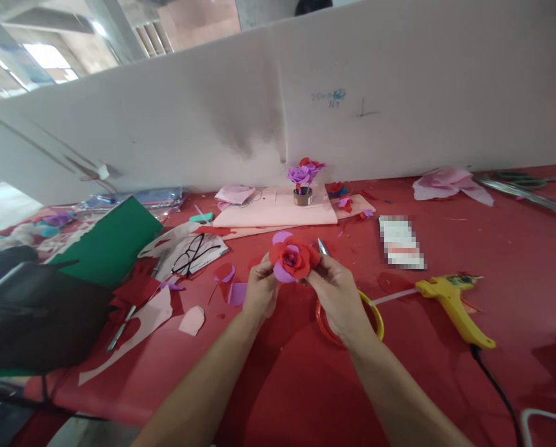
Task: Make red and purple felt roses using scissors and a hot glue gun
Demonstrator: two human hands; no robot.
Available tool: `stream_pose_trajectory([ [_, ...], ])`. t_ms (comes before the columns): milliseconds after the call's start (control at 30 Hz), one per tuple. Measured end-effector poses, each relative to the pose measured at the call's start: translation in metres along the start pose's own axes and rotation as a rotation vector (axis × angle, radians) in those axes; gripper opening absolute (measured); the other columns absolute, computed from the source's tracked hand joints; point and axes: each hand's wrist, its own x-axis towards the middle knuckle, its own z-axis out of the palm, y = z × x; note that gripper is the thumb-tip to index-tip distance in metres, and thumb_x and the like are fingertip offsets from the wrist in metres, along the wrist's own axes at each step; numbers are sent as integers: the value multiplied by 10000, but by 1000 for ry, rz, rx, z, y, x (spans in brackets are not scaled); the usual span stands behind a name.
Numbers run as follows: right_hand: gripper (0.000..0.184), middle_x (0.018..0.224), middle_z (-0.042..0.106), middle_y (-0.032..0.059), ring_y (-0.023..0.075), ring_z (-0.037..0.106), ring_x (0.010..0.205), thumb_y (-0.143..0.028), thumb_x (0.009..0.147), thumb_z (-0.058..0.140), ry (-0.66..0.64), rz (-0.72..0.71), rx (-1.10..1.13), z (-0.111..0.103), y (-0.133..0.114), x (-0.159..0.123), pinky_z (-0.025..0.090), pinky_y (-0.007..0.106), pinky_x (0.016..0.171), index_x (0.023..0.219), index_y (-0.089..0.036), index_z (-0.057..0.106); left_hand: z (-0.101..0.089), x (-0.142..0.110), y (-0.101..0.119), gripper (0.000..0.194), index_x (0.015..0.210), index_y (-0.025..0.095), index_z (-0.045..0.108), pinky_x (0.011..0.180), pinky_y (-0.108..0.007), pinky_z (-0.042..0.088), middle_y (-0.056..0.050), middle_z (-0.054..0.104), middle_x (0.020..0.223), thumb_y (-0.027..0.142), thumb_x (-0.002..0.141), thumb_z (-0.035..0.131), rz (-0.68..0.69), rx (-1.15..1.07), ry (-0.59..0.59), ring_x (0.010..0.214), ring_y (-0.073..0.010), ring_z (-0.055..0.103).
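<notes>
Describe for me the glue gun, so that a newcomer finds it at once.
On the red table, look right of the person's right hand. The glue gun lies below the phone-shaped item. Unlike the round yellow ring nearby, it has a grip and a black cord.

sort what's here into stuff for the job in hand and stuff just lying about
Likely for the job:
- red and purple flower, held by the left hand and right hand
- yellow glue gun
- purple paper piece

Probably just lying about:
- black-framed glasses
- blurred phone-like item

Cannot tell: ring shape under the right hand
</notes>
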Motion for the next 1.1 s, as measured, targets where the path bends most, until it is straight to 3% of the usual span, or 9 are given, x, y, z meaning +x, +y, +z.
stream_pose_trajectory([
  [100,121,763,692,-7,172,604,734,-270,726,677,0,-13,15,1,0,0,466,289,679,837,-227,697,0,0,0,124,671,191,750,793,-297,503,-41,708,767,196,556,797,-6,6,34,849,-185,639],
  [200,100,804,713,2,170,623,753,-228,719,665,21,-7,69,2,0,1,473,285,687,816,-218,690,1,-1,0,104,606,184,732,721,-272,503,-19,700,674,183,530,803,-37,-9,59,708,-148,625],
  [400,219,830,725,21,166,651,745,-218,667,724,21,25,208,-2,-9,5,507,296,707,885,-204,705,2,-2,2,160,601,172,706,600,-206,466,22,654,585,121,482,800,-88,-68,35,549,-76,545],
  [533,195,784,713,12,141,644,680,-263,625,776,72,62,222,-12,-12,10,524,292,711,796,-193,713,0,0,1,176,611,167,683,542,-182,436,39,619,559,130,489,805,-97,-75,53,500,-51,503],
  [667,180,750,699,-1,126,631,654,-262,596,797,104,84,236,-13,-12,11,529,283,705,733,-192,704,-3,1,-2,211,638,186,701,601,-181,464,37,664,617,101,478,807,-76,-84,61,576,-67,568],
  [967,219,902,721,17,163,641,801,-238,735,664,-29,32,145,-2,-11,3,504,278,715,945,-229,725,-1,-1,0,265,768,211,763,786,-288,511,-19,726,746,115,522,792,-58,-63,-44,760,-157,651],
  [1100,180,874,720,5,173,642,818,-220,763,615,-48,8,111,-4,-13,2,494,283,734,898,-237,733,0,0,1,246,767,203,765,792,-305,513,-31,736,767,135,532,798,-59,-32,-44,799,-183,662],
])
